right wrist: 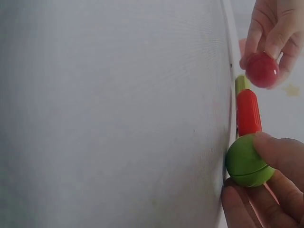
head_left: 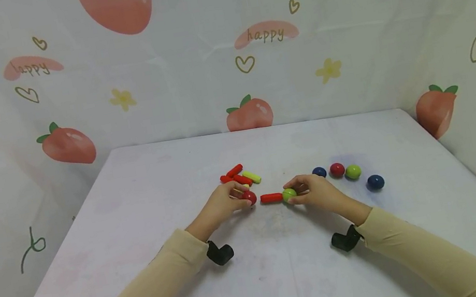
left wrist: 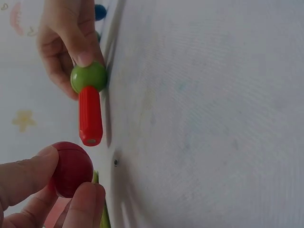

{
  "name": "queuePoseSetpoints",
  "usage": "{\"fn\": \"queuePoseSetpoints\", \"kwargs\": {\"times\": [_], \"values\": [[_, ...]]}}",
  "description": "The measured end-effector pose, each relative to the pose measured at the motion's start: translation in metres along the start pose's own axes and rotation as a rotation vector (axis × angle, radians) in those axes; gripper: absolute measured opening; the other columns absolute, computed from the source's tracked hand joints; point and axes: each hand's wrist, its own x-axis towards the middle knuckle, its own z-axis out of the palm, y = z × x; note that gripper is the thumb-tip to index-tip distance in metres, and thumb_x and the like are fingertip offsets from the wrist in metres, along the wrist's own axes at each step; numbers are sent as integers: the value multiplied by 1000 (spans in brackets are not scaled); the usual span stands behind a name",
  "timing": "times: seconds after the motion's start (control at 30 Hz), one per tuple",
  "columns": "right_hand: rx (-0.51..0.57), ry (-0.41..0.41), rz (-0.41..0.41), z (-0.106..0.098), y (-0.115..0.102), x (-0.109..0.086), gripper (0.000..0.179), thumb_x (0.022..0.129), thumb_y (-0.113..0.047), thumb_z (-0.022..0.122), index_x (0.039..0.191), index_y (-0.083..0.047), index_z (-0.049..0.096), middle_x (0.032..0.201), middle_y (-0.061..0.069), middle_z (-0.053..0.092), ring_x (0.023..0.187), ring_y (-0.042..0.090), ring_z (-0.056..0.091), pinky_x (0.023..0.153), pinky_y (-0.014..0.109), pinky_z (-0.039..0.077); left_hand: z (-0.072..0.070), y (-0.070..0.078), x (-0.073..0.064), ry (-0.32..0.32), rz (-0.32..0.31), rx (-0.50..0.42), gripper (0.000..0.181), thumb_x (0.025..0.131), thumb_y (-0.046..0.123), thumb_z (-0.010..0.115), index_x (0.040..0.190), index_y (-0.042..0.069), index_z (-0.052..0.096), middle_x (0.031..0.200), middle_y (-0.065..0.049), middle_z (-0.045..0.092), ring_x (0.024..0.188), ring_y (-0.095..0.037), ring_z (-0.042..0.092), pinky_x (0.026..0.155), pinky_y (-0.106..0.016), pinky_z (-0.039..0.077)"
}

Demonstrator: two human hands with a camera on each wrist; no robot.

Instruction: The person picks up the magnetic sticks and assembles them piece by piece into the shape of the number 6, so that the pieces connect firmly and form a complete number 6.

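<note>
My left hand (head_left: 225, 204) pinches a dark red ball (left wrist: 72, 169) between thumb and fingertips. Across from it, my right hand (head_left: 316, 194) grips a green ball (right wrist: 249, 160) that has a groove round it. A red ridged stick (left wrist: 90, 116) juts from the green ball toward my left hand. Its free end, with a small hole showing in the left wrist view, stands a short way from the red ball. The two balls are apart. In the head view, my left fingers partly hide a small yellow piece behind the red ball.
Behind my left hand lie several red sticks (head_left: 242, 180) and a yellow-green stick (head_left: 252, 177). Right of my right hand are a blue ball (head_left: 319, 172), a red ball (head_left: 337, 170), a green ball (head_left: 353, 172) and another blue ball (head_left: 375, 182) on the white table (head_left: 260, 281).
</note>
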Motion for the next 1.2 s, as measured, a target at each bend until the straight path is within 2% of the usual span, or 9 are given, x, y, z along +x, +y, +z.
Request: {"fn": "queuePoseSetpoints", "kwargs": {"times": [0.23, 0.7, 0.97, 1.2], "values": [[2, -6, -7, -1, -1, 0, 36, 89, -15, 79, 122, -5, 69, 118, 14, 74, 113, 31, 69, 99, 46, 56, 4, -3, 4, 11, 14, 18, 30, 91, 11, 76, 119, 6, 67, 119, -14, 69, 112, -27, 63, 89, -33, 56], [18, -6, -43, -1, 1, -1, 35, 90, -15, 78, 122, -4, 70, 117, 15, 74, 112, 31, 70, 97, 44, 57, 6, -2, 10, -4, -15, 16, 30, 90, 9, 77, 118, 9, 68, 117, -12, 72, 110, -24, 65, 87, -30, 54], [9, -4, -27, -2, 0, -2, 35, 89, -14, 78, 122, -6, 70, 116, 13, 74, 112, 30, 70, 98, 45, 57, 7, 0, 11, -24, -46, 9, 30, 90, 8, 77, 118, 8, 68, 115, -13, 71, 106, -23, 64, 80, -25, 53], [4, 0, -23, -1, 1, -1, 35, 89, -15, 79, 122, -6, 70, 116, 13, 74, 111, 29, 70, 96, 44, 57, 8, 2, 11, -39, -45, 22, 30, 90, 9, 77, 119, 8, 69, 115, -13, 72, 105, -23, 64, 79, -25, 53]]}}
